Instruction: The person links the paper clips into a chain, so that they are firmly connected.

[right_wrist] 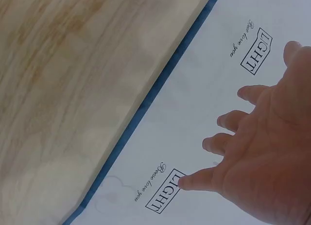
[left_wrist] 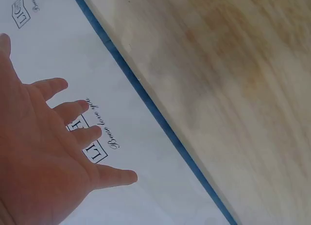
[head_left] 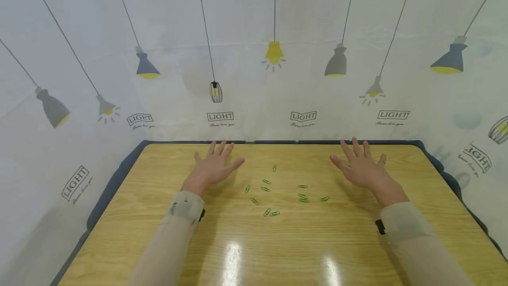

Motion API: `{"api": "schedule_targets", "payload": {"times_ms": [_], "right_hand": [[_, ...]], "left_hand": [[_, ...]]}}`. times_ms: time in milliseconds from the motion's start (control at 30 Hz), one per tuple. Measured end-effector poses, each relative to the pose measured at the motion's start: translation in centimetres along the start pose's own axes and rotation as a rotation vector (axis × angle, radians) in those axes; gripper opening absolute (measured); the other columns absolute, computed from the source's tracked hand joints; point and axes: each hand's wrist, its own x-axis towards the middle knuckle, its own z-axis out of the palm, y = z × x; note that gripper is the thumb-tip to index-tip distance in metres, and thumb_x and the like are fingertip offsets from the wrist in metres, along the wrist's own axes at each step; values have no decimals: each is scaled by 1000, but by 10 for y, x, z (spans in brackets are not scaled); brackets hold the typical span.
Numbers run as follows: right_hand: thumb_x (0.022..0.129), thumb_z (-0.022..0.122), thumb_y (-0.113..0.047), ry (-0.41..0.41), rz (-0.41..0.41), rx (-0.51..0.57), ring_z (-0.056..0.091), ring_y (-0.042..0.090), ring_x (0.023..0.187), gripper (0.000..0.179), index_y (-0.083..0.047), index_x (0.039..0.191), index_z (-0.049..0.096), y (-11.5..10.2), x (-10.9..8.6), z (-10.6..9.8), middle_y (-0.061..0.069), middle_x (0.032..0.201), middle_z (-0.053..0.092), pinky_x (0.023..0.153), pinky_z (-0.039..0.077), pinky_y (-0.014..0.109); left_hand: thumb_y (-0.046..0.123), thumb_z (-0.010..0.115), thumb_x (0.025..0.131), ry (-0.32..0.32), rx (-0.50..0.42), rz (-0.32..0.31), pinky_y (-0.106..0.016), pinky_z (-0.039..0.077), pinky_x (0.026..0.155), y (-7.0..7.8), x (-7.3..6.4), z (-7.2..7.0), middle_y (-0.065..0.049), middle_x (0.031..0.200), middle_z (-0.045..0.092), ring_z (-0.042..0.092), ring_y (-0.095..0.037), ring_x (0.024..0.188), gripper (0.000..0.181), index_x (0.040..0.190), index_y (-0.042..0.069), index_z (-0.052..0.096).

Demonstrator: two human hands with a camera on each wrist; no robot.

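Observation:
Several green paper clips [head_left: 265,189] lie scattered on the wooden table [head_left: 254,250], between the two hands in the head view. The left hand [head_left: 215,165] is held over the table's left side with fingers spread and nothing in its grasp. On the other side, the right hand [head_left: 362,169] also spreads its fingers and holds nothing. One paper clip [head_left: 325,198] lies nearest to it, toward the middle. Both wrist views show a bare palm with fingers apart, the left palm [left_wrist: 43,152] and the right palm [right_wrist: 267,147]; no clips appear there.
A white curtain [head_left: 246,83] printed with hanging lamps and LIGHT labels surrounds the back and sides. Dark blue edging [head_left: 274,142] runs along the table's far edge. Light glares off the near tabletop. Each sleeve has a dark wrist device [head_left: 380,227] at its cuff.

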Motion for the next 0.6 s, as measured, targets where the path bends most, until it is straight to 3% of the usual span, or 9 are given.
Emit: {"api": "schedule_targets", "payload": {"times_ms": [133, 333, 467, 600], "right_hand": [[93, 19, -77, 0, -21, -4, -18, 50, 145, 90, -20, 158, -3, -5, -2, -1, 21, 162, -17, 96, -19, 82], [96, 22, -73, -6, -96, 16, -8, 50, 148, 85, -19, 159, 2, -16, -9, 0, 22, 163, -11, 99, -10, 84], [97, 27, -71, -19, -147, 14, -4, 49, 148, 83, -19, 159, 8, -20, -13, 4, 22, 164, -6, 99, -2, 85], [93, 32, -74, -34, -210, -16, 4, 50, 148, 87, -20, 158, 13, -19, -15, 9, 23, 163, 2, 102, 5, 84]], "left_hand": [[89, 21, 83, -7, 16, 28, -79, -7, 107, 8, -2, -4, 0, 167, 2, -3, -28, 154, 94, 158, 33, 13], [85, 31, 85, 24, 62, 128, -78, 2, 110, 31, -5, -4, -3, 166, 10, 8, -29, 154, 91, 157, 31, 18], [80, 38, 88, 46, 109, 205, -74, 16, 112, 52, -9, -1, -3, 166, 16, 19, -31, 152, 87, 156, 29, 22], [71, 46, 90, 29, 126, 274, -66, 35, 108, 76, -14, 4, -4, 161, 30, 34, -31, 146, 78, 153, 27, 32]]}}
